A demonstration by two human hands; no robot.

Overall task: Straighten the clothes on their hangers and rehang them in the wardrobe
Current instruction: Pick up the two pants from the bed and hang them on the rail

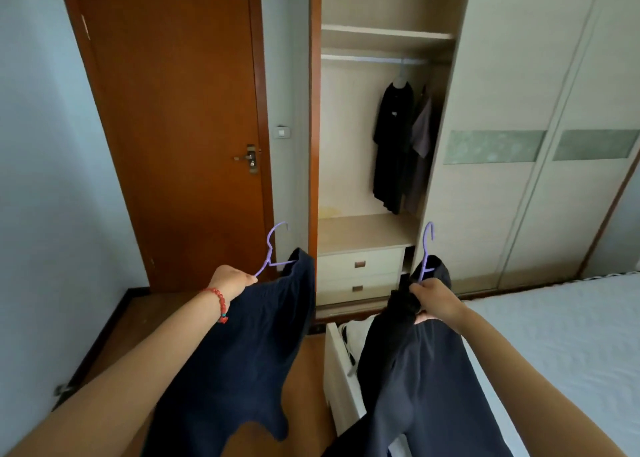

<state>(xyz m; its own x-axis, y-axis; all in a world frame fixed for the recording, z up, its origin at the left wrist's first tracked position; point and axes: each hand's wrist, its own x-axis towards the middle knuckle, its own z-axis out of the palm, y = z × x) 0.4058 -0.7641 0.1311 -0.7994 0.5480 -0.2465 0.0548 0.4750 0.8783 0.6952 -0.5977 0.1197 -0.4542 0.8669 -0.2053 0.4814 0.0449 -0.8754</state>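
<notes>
My left hand (230, 282) grips a purple hanger (273, 249) with a dark navy garment (249, 352) draped from it. My right hand (434, 297) holds a second purple hanger (426, 249) carrying another dark garment (412, 370), which hangs down in front of me. Both hangers' hooks point up, in front of the open wardrobe (367, 145). On its rail (367, 58) two dark shirts (398, 145) hang at the right end.
A brown door (180, 127) stands shut to the left of the wardrobe. Below the hanging space are two drawers (360, 273). Sliding wardrobe doors (519, 145) are at the right. A white bed (561, 346) lies at lower right, with a white frame edge (341, 370) near my legs.
</notes>
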